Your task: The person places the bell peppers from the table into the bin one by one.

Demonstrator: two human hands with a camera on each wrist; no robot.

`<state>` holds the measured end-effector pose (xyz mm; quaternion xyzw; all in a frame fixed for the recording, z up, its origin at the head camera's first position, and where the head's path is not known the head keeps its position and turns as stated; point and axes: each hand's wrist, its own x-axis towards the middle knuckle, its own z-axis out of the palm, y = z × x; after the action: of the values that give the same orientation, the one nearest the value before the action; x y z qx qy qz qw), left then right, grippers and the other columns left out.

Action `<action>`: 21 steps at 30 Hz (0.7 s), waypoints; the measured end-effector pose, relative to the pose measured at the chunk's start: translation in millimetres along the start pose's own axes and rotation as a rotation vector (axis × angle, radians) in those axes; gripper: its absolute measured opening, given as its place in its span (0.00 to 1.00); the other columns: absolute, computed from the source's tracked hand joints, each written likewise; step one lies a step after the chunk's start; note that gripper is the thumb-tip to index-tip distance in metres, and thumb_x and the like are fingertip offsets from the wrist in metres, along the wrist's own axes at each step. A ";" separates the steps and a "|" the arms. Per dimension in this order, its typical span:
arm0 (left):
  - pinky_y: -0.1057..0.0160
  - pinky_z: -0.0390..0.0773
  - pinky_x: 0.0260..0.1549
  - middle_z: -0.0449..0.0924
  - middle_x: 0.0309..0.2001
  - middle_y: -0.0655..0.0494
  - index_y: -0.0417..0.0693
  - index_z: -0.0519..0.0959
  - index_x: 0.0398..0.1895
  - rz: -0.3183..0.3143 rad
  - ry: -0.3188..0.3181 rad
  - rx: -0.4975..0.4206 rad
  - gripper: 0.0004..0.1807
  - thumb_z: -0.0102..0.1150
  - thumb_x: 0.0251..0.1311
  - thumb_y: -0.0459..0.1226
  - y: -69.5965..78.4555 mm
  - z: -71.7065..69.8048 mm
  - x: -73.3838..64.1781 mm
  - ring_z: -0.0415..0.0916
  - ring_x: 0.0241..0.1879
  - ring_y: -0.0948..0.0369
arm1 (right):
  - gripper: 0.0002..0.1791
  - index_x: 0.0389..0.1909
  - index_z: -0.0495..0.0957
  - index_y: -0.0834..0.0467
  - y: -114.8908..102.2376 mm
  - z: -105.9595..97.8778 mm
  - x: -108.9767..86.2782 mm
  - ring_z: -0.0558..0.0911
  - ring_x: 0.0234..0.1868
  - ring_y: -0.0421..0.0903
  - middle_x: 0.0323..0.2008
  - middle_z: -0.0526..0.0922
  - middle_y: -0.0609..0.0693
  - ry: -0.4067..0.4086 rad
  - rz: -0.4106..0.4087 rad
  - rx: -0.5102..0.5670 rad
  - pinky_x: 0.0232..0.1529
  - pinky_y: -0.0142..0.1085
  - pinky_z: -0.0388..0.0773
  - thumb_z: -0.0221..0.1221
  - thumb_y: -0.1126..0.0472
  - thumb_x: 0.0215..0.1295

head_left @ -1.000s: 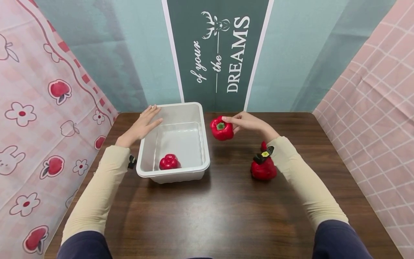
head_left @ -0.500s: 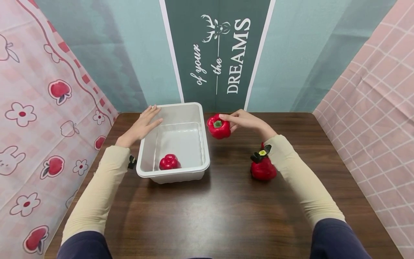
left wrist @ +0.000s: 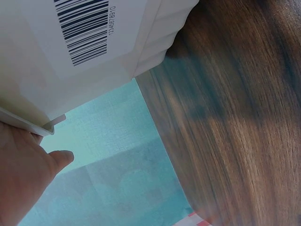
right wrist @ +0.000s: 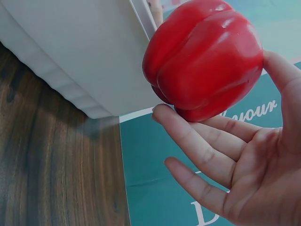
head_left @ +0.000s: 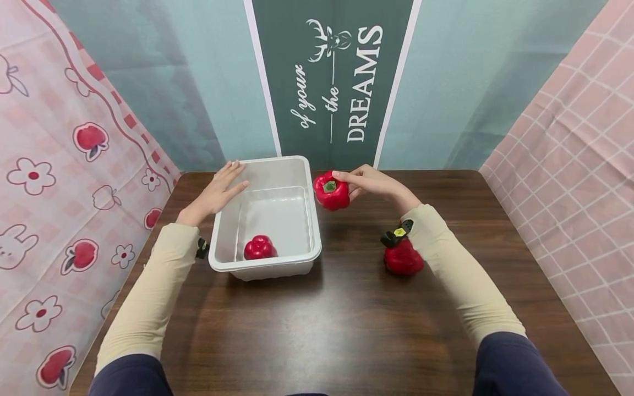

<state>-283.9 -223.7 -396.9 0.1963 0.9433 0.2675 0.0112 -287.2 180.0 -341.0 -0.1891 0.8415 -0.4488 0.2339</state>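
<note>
A glossy red bell pepper (head_left: pixel 331 191) with a green stem is held by my right hand (head_left: pixel 372 181), its thumb on top. In the right wrist view the bell pepper (right wrist: pixel 204 61) is pinched between thumb and fingers, beside the white bin's outer wall (right wrist: pixel 70 52). My left hand (head_left: pixel 216 192) lies with straight fingers over the far left rim of the white bin (head_left: pixel 277 259). Another red bell pepper (head_left: pixel 260 248) sits inside the bin, near its front left corner. The left wrist view shows the left hand (left wrist: pixel 23 169) right at the rim.
On the dark wood table (head_left: pixel 317 330), more red peppers (head_left: pixel 403 258) lie under the right wrist, partly hidden by its black strap (head_left: pixel 393 237). A blue-green backdrop (head_left: pixel 436 82) closes off the back. Patterned pink cloths (head_left: pixel 569 165) hang at both sides.
My right hand has moved left and slightly away from me with the bell pepper, which now overlaps the bin's right rim in the head view. The left hand has kept its place.
</note>
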 end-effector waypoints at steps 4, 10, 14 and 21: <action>0.43 0.32 0.67 0.37 0.74 0.47 0.51 0.47 0.73 -0.006 -0.005 -0.003 0.37 0.37 0.67 0.58 -0.2 -0.4 -0.2 0.25 0.73 0.57 | 0.31 0.42 0.82 0.59 -2.6 0.6 -0.1 0.85 0.36 0.51 0.33 0.86 0.53 -0.002 -0.006 0.017 0.48 0.44 0.77 0.49 0.35 0.62; 0.42 0.34 0.67 0.36 0.74 0.49 0.51 0.47 0.73 -0.005 -0.005 0.006 0.37 0.37 0.67 0.58 -0.1 -0.3 -0.4 0.27 0.73 0.53 | 0.31 0.43 0.82 0.60 -9.4 3.4 -3.3 0.84 0.38 0.51 0.33 0.86 0.52 -0.005 0.000 0.026 0.49 0.44 0.76 0.48 0.36 0.63; 0.41 0.35 0.66 0.37 0.74 0.47 0.50 0.48 0.73 -0.001 -0.004 0.007 0.37 0.37 0.67 0.58 0.3 0.0 -1.7 0.27 0.73 0.54 | 0.30 0.44 0.82 0.61 -10.5 5.7 -3.1 0.84 0.38 0.52 0.33 0.86 0.52 -0.003 0.004 0.045 0.48 0.44 0.77 0.48 0.38 0.64; 0.43 0.34 0.67 0.36 0.74 0.50 0.50 0.47 0.73 0.002 -0.011 -0.002 0.37 0.38 0.67 0.57 0.5 -0.2 -3.2 0.28 0.73 0.53 | 0.33 0.42 0.82 0.59 -11.9 10.1 -4.0 0.85 0.37 0.51 0.34 0.86 0.53 0.024 -0.003 0.056 0.48 0.44 0.78 0.49 0.34 0.61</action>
<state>-280.7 -224.7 -396.7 0.1986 0.9427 0.2675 0.0163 -276.9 169.1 -334.9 -0.1782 0.8312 -0.4745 0.2284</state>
